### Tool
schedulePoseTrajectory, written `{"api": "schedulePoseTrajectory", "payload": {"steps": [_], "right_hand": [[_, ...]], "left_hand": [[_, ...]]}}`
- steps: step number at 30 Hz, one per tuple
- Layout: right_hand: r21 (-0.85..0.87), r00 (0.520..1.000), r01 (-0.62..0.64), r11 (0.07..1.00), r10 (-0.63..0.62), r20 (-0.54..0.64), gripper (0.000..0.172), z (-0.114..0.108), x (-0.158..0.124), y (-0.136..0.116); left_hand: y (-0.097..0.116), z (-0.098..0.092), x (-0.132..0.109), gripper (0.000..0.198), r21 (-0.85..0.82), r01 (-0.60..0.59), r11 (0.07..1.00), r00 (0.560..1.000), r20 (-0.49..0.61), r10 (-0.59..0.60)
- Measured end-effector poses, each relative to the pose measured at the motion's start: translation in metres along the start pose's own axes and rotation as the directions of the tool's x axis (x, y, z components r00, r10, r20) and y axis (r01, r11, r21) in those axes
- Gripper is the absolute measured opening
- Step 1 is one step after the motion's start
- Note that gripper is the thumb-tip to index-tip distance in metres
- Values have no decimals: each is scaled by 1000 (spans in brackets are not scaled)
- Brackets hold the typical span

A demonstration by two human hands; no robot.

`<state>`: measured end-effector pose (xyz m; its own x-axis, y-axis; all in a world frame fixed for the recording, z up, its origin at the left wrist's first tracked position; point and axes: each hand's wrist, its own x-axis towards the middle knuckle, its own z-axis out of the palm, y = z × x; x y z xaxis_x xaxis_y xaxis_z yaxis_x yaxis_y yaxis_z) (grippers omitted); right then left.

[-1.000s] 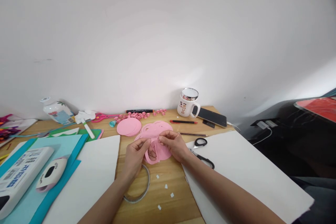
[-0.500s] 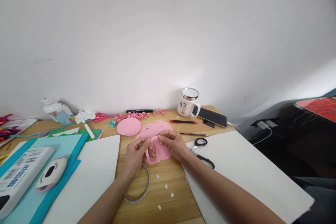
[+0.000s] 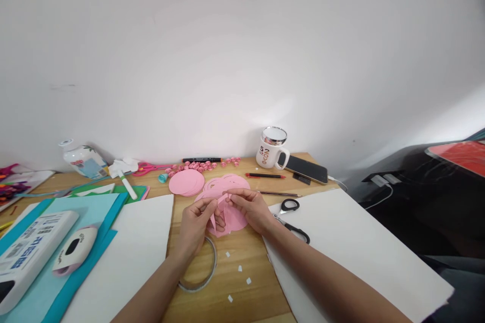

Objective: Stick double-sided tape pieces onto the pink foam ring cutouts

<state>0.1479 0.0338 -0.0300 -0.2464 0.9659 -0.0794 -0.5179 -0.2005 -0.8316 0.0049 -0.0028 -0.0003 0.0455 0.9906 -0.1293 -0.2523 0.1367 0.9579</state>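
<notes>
Head view shows left hand (image 3: pixel 195 223) and right hand (image 3: pixel 250 208) pinching a pink strip (image 3: pixel 223 203) between them, pink cut-outs (image 3: pixel 232 180) just beyond. More of its upper band now shows, so shaping seems unfinished

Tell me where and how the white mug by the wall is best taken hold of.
Probably by its handle, from the near right side with the right hand, which now pinches pink paper. The white mug stands upright, with the handle turned rightward and toward the wearer. The phone lies close beyond it to the right, so coming in from the front looks clearer.
</notes>
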Motion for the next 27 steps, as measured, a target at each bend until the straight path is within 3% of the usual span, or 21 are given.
{"api": "schedulePoseTrajectory", "payload": {"steps": [12,21,27], "right_hand": [[-30,999,10,999,-12,-46,19,-1,0,0],[18,1000,-4,1000,4,-8,20,2,-1,-3],[-43,1000,13,999,-13,4,18,0,-1,-3]], "left_hand": [[-2,-2,1,20,-2,9,1000,999,41,-9],[-1,-1,0,17,-30,-10,1000,1000,-12,10],[0,0,-1,20,-8,-7,1000,999,47,7]]}}
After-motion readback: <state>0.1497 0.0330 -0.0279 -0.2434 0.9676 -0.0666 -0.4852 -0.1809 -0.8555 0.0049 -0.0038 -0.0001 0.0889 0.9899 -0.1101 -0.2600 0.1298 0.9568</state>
